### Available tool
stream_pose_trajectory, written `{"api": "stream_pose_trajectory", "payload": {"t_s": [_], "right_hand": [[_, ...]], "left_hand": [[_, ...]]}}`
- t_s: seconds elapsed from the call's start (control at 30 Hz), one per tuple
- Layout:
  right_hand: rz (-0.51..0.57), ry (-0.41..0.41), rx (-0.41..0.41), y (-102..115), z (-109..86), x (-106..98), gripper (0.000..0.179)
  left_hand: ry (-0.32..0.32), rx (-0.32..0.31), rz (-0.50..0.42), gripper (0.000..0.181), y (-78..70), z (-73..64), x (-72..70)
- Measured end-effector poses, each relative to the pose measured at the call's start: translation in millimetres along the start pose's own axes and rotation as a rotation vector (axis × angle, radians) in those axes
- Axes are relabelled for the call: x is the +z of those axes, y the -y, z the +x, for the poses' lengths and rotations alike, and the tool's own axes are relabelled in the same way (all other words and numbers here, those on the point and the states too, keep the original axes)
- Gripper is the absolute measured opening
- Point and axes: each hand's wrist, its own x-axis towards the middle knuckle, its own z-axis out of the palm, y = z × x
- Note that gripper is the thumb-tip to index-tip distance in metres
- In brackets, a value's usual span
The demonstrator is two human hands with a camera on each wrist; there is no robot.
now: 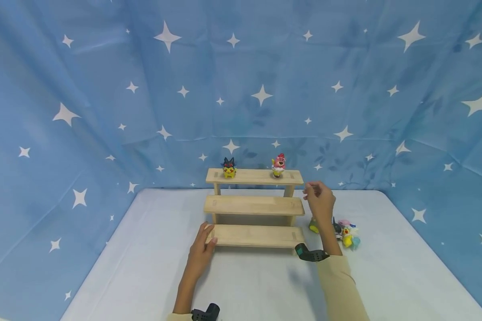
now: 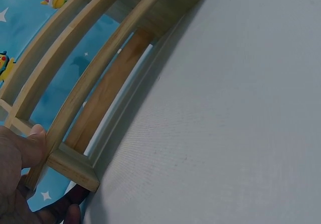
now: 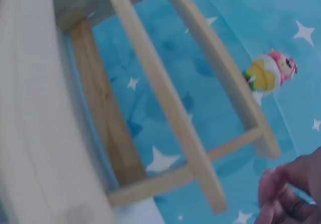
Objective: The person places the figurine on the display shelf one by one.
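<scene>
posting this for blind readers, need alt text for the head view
A person's left fingers hold a three-tier wooden shelf; the right fingers hover beside it. Two figurines stand on its top tier, others on the white table at right.

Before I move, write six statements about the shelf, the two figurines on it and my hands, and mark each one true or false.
1. The yellow figurine and the pink-headed figurine stand on the top tier of the wooden shelf. True.
2. The left hand grips the wooden shelf at its left end. True.
3. In the head view, the pink-headed figurine is left of the yellow figurine. False: it stands to the right of it.
4. The right hand is near the right end of the wooden shelf. True.
5. The right hand holds a figurine. False: no figurine shows in its grasp.
6. The wooden shelf has five tiers. False: it has three.
</scene>
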Motion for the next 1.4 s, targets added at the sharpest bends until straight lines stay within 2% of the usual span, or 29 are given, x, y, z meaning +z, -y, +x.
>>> {"api": "stream_pose_trajectory", "payload": {"t_s": [0.1, 0.17, 0.27, 0.37, 0.43, 0.5, 0.67, 0.8, 1.07, 1.27, 1.4], "right_hand": [[-0.137, -0.013, 0.048, -8, -5.0, -7, 0.023], [-0.235, 0.032, 0.098, -14, -8.7, -12, 0.026], [-0.394, 0.157, 0.195, -21, -14.3, -18, 0.03], [-0.552, 0.321, 0.284, -27, -20.7, -21, 0.037], [-0.631, 0.405, 0.318, -32, -25.2, -19, 0.041], [-0.677, 0.447, 0.324, -37, -29.8, -15, 0.045], [-0.704, 0.442, 0.322, -43, -36.3, -7, 0.047], [-0.692, 0.477, 0.344, -45, -36.7, -7, 0.049], [-0.687, 0.512, 0.281, -53, -33.2, -14, 0.041], [-0.643, 0.526, 0.294, -49, -33.5, -15, 0.042], [-0.602, 0.519, 0.34, -46, -34.6, -14, 0.049]], "left_hand": [[0.007, -0.006, -0.001, 0.045, -0.7, 0.9, 0.7], [0.008, -0.01, -0.002, 0.045, -0.9, 1.1, 0.8], [0.006, -0.018, -0.003, 0.045, -1.1, 0.9, 0.4], [0.004, -0.017, -0.001, 0.045, -0.7, 0.3, 0.3], [0.002, -0.018, 0.0, 0.045, 0.0, 0.0, 0.1], [-0.001, -0.02, -0.001, 0.045, 0.9, -0.5, -0.3], [-0.007, -0.029, -0.005, 0.045, 1.7, -3.3, 0.2], [-0.013, -0.025, -0.007, 0.046, 2.0, -4.7, 1.3], [-0.025, 0.03, 0.005, 0.044, -1.2, 1.8, 3.4], [-0.026, 0.005, 0.019, 0.044, -0.9, 0.5, 1.7], [-0.015, -0.013, 0.02, 0.045, -0.4, -1.4, 1.1]]}}
